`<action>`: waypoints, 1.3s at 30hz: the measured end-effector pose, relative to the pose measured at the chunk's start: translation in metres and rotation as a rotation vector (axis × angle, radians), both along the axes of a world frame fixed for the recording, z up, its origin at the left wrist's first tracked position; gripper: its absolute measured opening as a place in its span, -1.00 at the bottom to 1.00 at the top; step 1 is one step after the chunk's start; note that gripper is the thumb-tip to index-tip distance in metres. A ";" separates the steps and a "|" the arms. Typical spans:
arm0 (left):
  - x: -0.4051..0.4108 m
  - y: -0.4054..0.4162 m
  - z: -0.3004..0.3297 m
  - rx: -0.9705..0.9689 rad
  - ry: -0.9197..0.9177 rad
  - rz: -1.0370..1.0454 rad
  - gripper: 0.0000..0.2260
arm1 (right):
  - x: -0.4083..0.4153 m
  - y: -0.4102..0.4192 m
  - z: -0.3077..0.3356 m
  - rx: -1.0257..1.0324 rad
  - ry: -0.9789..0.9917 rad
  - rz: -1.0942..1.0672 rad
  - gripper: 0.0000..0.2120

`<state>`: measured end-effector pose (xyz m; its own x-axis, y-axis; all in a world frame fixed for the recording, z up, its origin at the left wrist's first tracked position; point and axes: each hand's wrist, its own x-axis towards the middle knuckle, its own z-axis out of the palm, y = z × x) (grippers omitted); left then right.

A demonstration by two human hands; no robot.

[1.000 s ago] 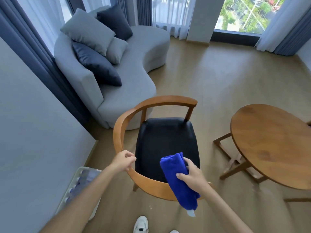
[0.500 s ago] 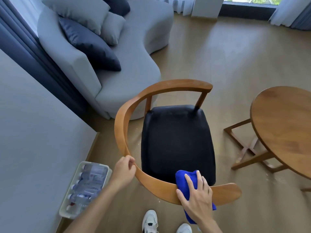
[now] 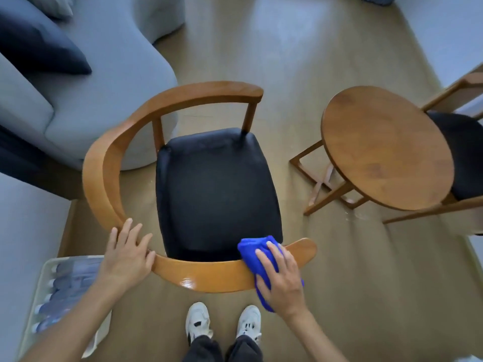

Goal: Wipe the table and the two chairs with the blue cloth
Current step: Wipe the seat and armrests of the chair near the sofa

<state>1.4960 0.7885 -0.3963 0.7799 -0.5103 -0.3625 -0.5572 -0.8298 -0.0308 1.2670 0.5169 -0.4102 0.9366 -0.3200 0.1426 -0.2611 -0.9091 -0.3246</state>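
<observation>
A wooden chair (image 3: 136,121) with a curved backrest rail and a black seat stands right in front of me. My right hand (image 3: 283,280) lies flat on the blue cloth (image 3: 252,252) and presses it onto the right part of the rail. My left hand (image 3: 126,253) rests on the rail's left part with its fingers spread straight. The round wooden table (image 3: 384,147) stands to the right. Behind it, the second chair (image 3: 462,142) shows only its black seat and part of its wooden frame.
A grey sofa (image 3: 104,82) with a dark cushion (image 3: 34,48) fills the upper left. A shrink-wrapped pack of water bottles (image 3: 65,291) lies on the floor at the lower left by a grey wall. My white shoes (image 3: 222,322) stand just behind the chair.
The view has tilted down and closer to the chair. My left hand has loosened from gripping the rail to lying flat on it. My right hand keeps the cloth pressed on the rail.
</observation>
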 end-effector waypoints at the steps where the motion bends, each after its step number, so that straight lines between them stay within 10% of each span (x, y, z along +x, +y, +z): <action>1: -0.001 0.004 -0.003 0.021 0.003 -0.053 -0.60 | -0.007 -0.029 0.002 0.006 0.004 -0.122 -0.59; 5: -0.003 0.013 -0.007 0.068 -0.011 -0.182 -0.52 | 0.014 -0.025 0.002 0.062 0.022 -0.494 -0.59; 12: 0.005 0.009 0.010 -0.220 0.098 0.051 -0.64 | 0.096 0.206 -0.004 0.189 0.046 -0.049 -0.45; 20: 0.045 0.027 0.035 -0.577 -0.005 0.514 -0.62 | 0.122 0.193 -0.025 -0.068 -0.078 0.285 -0.64; 27: 0.067 0.050 0.035 -0.970 -0.099 0.686 -0.58 | 0.290 0.231 0.010 0.203 -0.156 0.458 -0.59; 34: 0.099 0.055 0.038 -0.891 -0.087 0.706 -0.49 | 0.432 0.196 0.045 0.523 0.068 0.094 -0.57; 39: 0.128 0.034 0.034 -0.882 -0.051 0.706 -0.51 | 0.323 0.218 0.038 0.561 -0.235 0.178 -0.64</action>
